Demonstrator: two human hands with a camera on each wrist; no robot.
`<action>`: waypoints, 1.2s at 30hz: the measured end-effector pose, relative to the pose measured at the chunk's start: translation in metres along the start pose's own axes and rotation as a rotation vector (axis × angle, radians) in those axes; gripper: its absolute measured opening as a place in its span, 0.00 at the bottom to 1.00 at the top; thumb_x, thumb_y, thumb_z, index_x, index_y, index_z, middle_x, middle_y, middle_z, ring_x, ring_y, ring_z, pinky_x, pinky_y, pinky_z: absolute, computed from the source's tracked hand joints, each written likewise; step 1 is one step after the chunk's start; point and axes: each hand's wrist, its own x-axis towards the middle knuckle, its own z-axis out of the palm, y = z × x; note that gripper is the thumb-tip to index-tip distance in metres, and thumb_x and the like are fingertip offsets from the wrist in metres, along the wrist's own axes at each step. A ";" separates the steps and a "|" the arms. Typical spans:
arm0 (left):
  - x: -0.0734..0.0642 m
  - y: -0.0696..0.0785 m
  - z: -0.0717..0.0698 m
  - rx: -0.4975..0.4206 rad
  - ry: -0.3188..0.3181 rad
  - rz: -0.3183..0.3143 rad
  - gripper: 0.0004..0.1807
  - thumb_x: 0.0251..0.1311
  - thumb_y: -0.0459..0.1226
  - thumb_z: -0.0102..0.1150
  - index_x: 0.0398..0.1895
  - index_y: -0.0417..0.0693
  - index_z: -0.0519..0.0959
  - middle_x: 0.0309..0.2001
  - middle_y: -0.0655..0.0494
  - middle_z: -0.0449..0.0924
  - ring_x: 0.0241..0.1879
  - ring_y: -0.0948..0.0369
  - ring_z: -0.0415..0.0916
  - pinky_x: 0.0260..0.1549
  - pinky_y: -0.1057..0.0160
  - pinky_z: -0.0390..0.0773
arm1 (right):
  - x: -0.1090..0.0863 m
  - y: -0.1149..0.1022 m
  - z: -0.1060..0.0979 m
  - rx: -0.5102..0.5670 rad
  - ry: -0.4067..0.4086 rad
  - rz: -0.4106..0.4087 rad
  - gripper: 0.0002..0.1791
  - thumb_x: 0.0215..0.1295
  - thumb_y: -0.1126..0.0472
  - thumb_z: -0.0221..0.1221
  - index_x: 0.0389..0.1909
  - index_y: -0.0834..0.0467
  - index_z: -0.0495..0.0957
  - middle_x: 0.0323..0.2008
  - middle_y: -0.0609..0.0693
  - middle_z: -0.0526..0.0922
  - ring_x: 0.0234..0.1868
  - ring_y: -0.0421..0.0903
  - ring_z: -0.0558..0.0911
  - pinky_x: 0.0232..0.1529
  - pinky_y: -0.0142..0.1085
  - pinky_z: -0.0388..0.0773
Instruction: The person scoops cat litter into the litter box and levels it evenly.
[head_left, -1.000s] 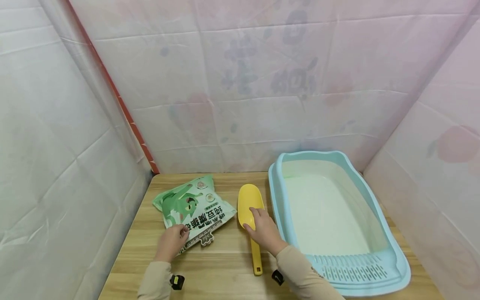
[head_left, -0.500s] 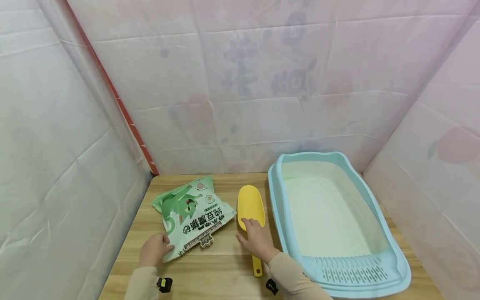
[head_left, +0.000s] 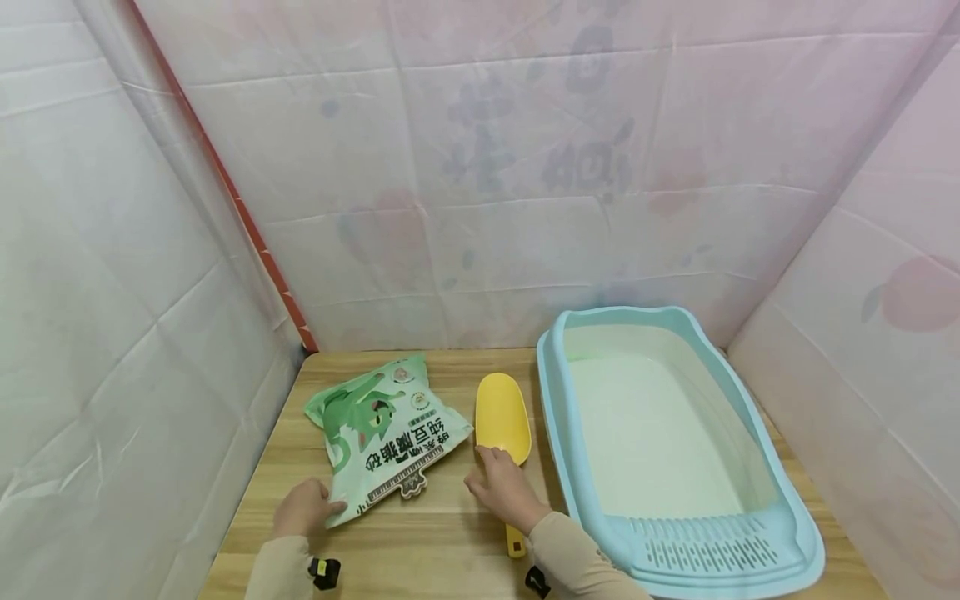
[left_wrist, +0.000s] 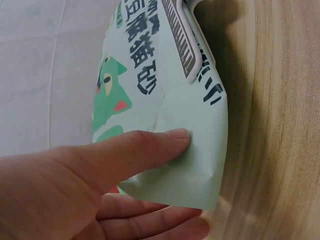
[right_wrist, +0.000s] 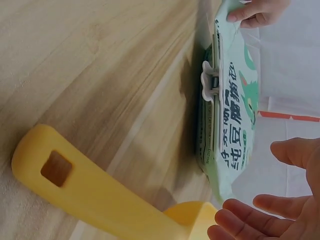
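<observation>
A green and white bag of cat litter [head_left: 397, 425] lies on the table at the left, printed with a green cat. A bag clip [head_left: 412, 483] with a scalloped tab runs along its near edge. My left hand [head_left: 302, 508] pinches the bag's near left corner, thumb on top and fingers beneath, plainly seen in the left wrist view. A yellow scoop [head_left: 502, 417] lies right of the bag, its handle [right_wrist: 95, 185] toward me. Over the upper handle hovers my right hand [head_left: 504, 487], its fingers parted and holding nothing in the right wrist view.
A light blue litter box [head_left: 551, 400] with a slotted front ledge stands on the right of the wooden table [head_left: 427, 550]. White cloth walls [head_left: 480, 250] close off the back and both sides.
My left hand has slid left and toward me to the bag's corner and taken hold of it. My right hand has moved back from the scoop's bowl to above its handle.
</observation>
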 end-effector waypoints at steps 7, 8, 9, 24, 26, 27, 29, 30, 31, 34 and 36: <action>0.011 -0.013 0.011 -0.129 -0.059 0.031 0.15 0.51 0.37 0.65 0.31 0.30 0.80 0.28 0.47 0.80 0.29 0.58 0.72 0.30 0.61 0.73 | 0.000 -0.004 0.007 0.047 -0.058 0.021 0.28 0.61 0.54 0.61 0.57 0.69 0.71 0.48 0.63 0.81 0.48 0.57 0.80 0.48 0.48 0.79; 0.012 -0.014 0.012 -0.139 -0.053 0.041 0.14 0.50 0.36 0.65 0.30 0.30 0.80 0.26 0.49 0.79 0.28 0.59 0.71 0.29 0.63 0.72 | 0.000 -0.004 0.007 0.056 -0.067 0.024 0.29 0.61 0.54 0.61 0.57 0.69 0.72 0.48 0.62 0.81 0.47 0.56 0.80 0.47 0.48 0.79; 0.013 -0.015 0.014 -0.149 -0.047 0.046 0.12 0.50 0.36 0.65 0.28 0.31 0.80 0.24 0.51 0.77 0.26 0.60 0.69 0.27 0.64 0.70 | 0.000 -0.005 0.008 0.068 -0.076 0.028 0.28 0.61 0.54 0.61 0.57 0.69 0.72 0.47 0.62 0.81 0.46 0.56 0.81 0.46 0.47 0.79; 0.014 -0.017 0.025 -0.219 -0.003 0.012 0.09 0.51 0.32 0.63 0.31 0.31 0.78 0.24 0.52 0.73 0.26 0.60 0.68 0.25 0.66 0.68 | 0.002 -0.007 0.031 0.193 -0.149 0.022 0.21 0.60 0.58 0.62 0.49 0.68 0.75 0.40 0.61 0.82 0.38 0.53 0.82 0.36 0.39 0.79; 0.015 -0.016 0.025 -0.218 0.001 0.013 0.11 0.51 0.32 0.63 0.33 0.29 0.79 0.25 0.51 0.74 0.26 0.60 0.68 0.26 0.66 0.69 | 0.003 -0.008 0.034 0.212 -0.153 0.007 0.21 0.60 0.58 0.63 0.48 0.69 0.76 0.38 0.60 0.82 0.36 0.51 0.81 0.35 0.37 0.78; 0.015 -0.016 0.025 -0.220 0.004 0.010 0.13 0.51 0.32 0.63 0.35 0.28 0.79 0.26 0.50 0.76 0.27 0.60 0.69 0.26 0.66 0.69 | 0.004 -0.008 0.036 0.225 -0.153 -0.002 0.20 0.59 0.59 0.63 0.47 0.70 0.76 0.36 0.59 0.82 0.34 0.50 0.81 0.34 0.35 0.78; 0.016 -0.015 0.026 -0.213 0.010 0.013 0.15 0.50 0.32 0.64 0.38 0.26 0.78 0.27 0.48 0.77 0.28 0.60 0.70 0.27 0.65 0.71 | 0.006 -0.009 0.039 0.269 -0.152 -0.012 0.19 0.59 0.60 0.63 0.44 0.71 0.77 0.33 0.58 0.82 0.32 0.47 0.80 0.32 0.33 0.76; 0.016 -0.015 0.026 -0.208 0.017 0.017 0.16 0.50 0.32 0.64 0.39 0.25 0.78 0.28 0.48 0.78 0.28 0.59 0.70 0.28 0.65 0.72 | 0.007 -0.009 0.041 0.295 -0.152 -0.006 0.18 0.58 0.60 0.63 0.43 0.71 0.77 0.32 0.57 0.82 0.31 0.46 0.79 0.32 0.32 0.75; 0.017 -0.014 0.027 -0.207 0.024 0.016 0.17 0.50 0.32 0.64 0.39 0.25 0.78 0.28 0.48 0.79 0.28 0.59 0.70 0.28 0.64 0.72 | 0.008 -0.008 0.043 0.329 -0.156 0.008 0.17 0.58 0.61 0.63 0.42 0.71 0.77 0.31 0.57 0.82 0.30 0.44 0.79 0.31 0.31 0.75; 0.019 -0.013 0.030 -0.204 0.048 0.035 0.15 0.50 0.32 0.65 0.36 0.26 0.79 0.26 0.49 0.77 0.27 0.59 0.69 0.27 0.64 0.71 | 0.011 -0.008 0.050 0.435 -0.170 0.078 0.16 0.58 0.61 0.64 0.40 0.72 0.78 0.30 0.57 0.84 0.28 0.42 0.79 0.30 0.30 0.74; 0.021 -0.013 0.032 -0.206 0.066 0.048 0.13 0.49 0.32 0.65 0.34 0.27 0.79 0.25 0.50 0.76 0.26 0.59 0.68 0.26 0.64 0.68 | 0.013 -0.008 0.055 0.527 -0.192 0.142 0.17 0.58 0.62 0.63 0.41 0.73 0.78 0.30 0.60 0.85 0.28 0.44 0.82 0.29 0.30 0.76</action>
